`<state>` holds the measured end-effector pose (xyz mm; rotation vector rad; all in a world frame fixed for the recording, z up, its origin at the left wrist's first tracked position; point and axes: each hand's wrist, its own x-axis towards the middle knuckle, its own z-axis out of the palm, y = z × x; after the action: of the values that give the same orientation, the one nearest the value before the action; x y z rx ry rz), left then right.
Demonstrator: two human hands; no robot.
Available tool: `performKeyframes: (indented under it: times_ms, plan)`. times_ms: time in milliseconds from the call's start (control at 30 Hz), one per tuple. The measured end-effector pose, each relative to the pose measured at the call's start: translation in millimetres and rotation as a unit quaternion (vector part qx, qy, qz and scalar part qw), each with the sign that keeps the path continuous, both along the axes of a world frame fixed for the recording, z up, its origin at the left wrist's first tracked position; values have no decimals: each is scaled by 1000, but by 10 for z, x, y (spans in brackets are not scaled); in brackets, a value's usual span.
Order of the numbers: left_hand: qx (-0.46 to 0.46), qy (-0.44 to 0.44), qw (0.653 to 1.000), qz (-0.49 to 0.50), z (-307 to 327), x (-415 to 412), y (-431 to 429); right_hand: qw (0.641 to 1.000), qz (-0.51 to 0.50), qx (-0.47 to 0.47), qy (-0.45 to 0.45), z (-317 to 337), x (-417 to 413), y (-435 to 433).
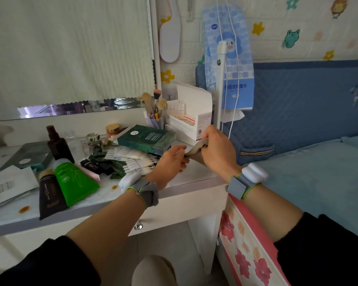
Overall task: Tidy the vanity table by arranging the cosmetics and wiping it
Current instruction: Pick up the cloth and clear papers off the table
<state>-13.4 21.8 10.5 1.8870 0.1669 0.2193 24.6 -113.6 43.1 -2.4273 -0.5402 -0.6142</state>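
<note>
Cosmetics (77, 182) crowd the left and middle of the table (196, 176), under a far mirror (70, 58); a bed (318, 172) stands just beside its right edge. Over the near right corner, left hand (170, 162) and right hand (217, 149) both pinch a cloth (196, 147)

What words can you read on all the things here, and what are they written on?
"MASK": on the green box, printed sideways.
"挂式" then "面巾": on the blue hanging pack; the character between them is unclear.
Too small to read: the print beside the square code on the white box.
Too blurred to read: the print on the green tube, the black tube and the white packets.
</note>
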Motion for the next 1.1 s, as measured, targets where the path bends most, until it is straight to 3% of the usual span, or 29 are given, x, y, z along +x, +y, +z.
performKeyframes:
  times_ms: [133,367,667,867,967,1100]
  plan:
    - [-91,13,996,18,110,-80,3,999,28,31,-17,68,-96,89]
    - [-170,-72,973,139,328,-217,153,993,103,48,-16,114,-318,224]
    - [-97,-134,960,226,637,-647,574,965,247,-53,71,141,-672,619]
    - [-14,-147,948,282,731,-986,942,945,302,-55,114,241,-935,947]
    - [6,-153,941,303,759,-1212,1168,942,322,4,93,260,-1071,1190]
    - [14,-141,941,307,747,-1415,1367,955,283,90,-16,218,-1064,1497]
